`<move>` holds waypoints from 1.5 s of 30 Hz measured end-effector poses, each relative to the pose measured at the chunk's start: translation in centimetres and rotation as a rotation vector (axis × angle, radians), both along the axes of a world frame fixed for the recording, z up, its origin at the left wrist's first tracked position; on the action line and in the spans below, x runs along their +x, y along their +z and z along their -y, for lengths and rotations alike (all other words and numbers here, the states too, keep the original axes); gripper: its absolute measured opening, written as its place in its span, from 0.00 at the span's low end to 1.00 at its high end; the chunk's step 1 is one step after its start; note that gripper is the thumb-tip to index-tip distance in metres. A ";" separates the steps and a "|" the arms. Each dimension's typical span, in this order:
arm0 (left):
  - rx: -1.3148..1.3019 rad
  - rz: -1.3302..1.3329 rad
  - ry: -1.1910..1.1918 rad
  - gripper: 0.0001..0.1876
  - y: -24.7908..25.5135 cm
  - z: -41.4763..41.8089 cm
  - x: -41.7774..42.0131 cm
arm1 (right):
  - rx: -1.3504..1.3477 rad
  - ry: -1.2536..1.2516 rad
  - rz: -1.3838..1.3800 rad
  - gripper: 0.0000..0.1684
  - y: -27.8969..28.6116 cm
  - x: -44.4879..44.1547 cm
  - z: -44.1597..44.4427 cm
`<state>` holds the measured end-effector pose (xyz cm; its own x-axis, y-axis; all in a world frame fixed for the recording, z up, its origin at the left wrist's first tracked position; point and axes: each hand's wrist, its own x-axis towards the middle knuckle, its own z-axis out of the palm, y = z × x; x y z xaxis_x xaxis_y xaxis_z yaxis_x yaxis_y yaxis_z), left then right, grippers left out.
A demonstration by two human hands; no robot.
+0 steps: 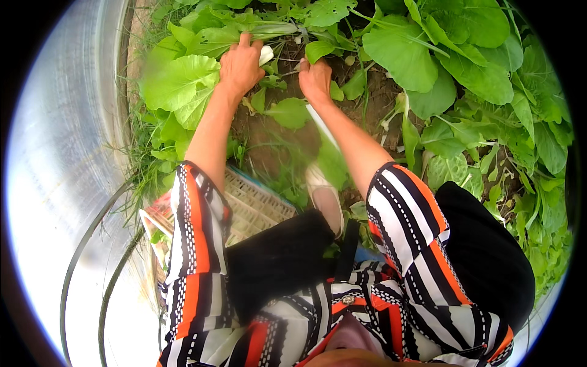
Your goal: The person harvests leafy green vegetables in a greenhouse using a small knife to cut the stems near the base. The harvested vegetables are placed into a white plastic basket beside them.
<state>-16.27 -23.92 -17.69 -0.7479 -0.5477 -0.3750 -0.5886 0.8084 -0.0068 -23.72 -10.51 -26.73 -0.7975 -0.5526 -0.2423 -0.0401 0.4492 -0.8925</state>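
Note:
My left hand is closed around a cut leafy green, probably bok choy. Its pale stem end pokes out by the thumb, and its broad leaves spread to the left. Just beyond the knuckles lies another green with a whitish stalk. Low over the soil, my right hand has its fingers curled beside a small green leaf. Whether it grips anything is hidden. Under the right forearm is a blurred loose leaf with a white stalk.
Large leafy plants crowd the right side. A plastic crate stands at lower left, beside my pale shoe. Along the left edge runs a translucent plastic sheet wall with curved dark hoses or hoops. Grass fringes it.

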 end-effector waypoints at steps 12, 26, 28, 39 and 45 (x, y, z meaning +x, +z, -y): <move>0.055 -0.022 0.035 0.29 -0.6 0.3 1.4 | -0.011 0.074 -0.024 0.13 -0.8 -0.1 -0.4; 0.157 -0.011 0.109 0.33 -1.9 -0.5 3.1 | 0.093 0.252 -0.204 0.09 -1.6 -1.0 -0.8; 0.158 -0.033 0.106 0.33 -2.0 -0.4 3.4 | 0.153 0.339 -0.174 0.09 -1.8 -1.7 -0.6; 0.224 -0.013 0.185 0.32 -1.8 -0.8 3.0 | 0.188 0.385 -0.135 0.08 -0.4 -2.7 -0.2; 0.263 0.012 0.148 0.31 -1.4 -1.2 2.6 | 0.188 0.507 -0.207 0.10 -0.5 -4.3 -0.3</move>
